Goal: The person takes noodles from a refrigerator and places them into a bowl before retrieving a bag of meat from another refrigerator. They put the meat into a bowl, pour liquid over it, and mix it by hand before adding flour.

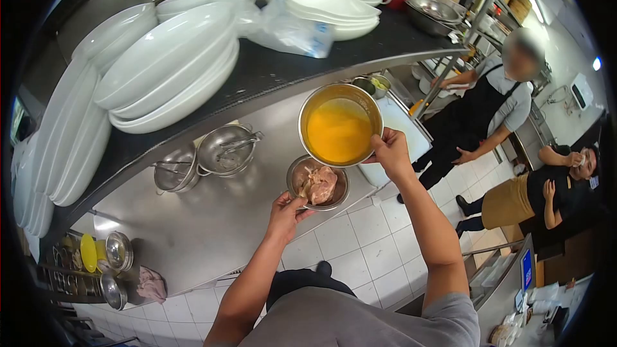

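My right hand grips the rim of a round metal bowl, its thumb over the edge. Yellow-orange liquid, perhaps beaten egg, fills much of that bowl and looks blurred. Lower and slightly left is a smaller metal bowl with pieces of pale pink raw meat, which looks like chicken. My left hand holds this smaller bowl by its near left rim, with the thumb at the edge close to the meat. The larger bowl overlaps the far side of the smaller one.
A steel counter carries two metal strainers on the left. Above it, a dark shelf bears stacked white plates and a plastic bag. Two people stand on the right, beyond a white cutting board.
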The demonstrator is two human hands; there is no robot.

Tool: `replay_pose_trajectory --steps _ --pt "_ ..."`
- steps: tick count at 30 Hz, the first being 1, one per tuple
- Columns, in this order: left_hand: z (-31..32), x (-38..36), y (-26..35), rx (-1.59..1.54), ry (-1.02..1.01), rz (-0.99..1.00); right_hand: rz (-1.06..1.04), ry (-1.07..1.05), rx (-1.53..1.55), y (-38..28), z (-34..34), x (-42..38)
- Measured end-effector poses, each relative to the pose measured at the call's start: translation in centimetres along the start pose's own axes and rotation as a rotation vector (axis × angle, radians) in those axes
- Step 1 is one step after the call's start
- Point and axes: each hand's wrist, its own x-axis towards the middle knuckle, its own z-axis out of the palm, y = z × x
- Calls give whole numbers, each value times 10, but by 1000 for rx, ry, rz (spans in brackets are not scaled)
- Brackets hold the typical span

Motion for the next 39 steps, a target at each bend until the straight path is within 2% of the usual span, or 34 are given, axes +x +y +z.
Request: replay_pose_trajectory --steps 11,15,31,34,39 --pt "80 11 -47 -1 -31 -3 -41 82 -74 7 -91 -17" --pt "91 21 -59 -4 -53 -6 -74 116 -129 18 -113 -13" --pt "112 42 -70 32 -80 -30 -64 231 -222 19 -139 -10" --pt "110 48 -72 27 -99 -37 -87 207 -140 28 -143 -7" --pt "109 45 -69 36 -86 -50 -20 199 -172 27 -145 -5"
